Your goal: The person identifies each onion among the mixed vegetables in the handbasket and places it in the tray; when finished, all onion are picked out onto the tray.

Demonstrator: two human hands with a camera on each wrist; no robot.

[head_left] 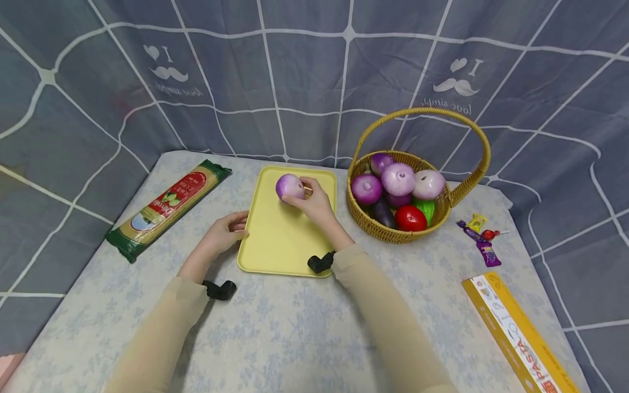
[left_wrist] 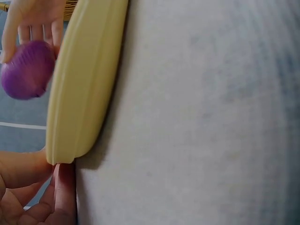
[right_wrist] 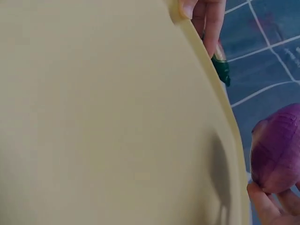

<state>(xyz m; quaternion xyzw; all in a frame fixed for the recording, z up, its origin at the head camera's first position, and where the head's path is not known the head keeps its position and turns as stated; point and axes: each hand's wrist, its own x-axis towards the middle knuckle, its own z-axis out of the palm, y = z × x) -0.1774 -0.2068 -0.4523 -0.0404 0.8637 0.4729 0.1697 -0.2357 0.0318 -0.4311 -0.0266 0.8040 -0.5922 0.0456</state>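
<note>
A purple-and-white onion is held by my right hand, with thumb and fingers around its right side. It is over the far part of a yellow tray; the right wrist view shows a shadow on the tray, apart from the onion. My left hand pinches the tray's left rim, thumb at the edge and fingers on the outer side, as the left wrist view shows at the tray corner. To the right stands a wicker basket with several onions, an eggplant and a tomato.
On the left lies a green-ended pasta packet. Several wrapped candies lie right of the basket. A yellow pasta box is at the front right. A blue-grey checked curtain hangs behind the table.
</note>
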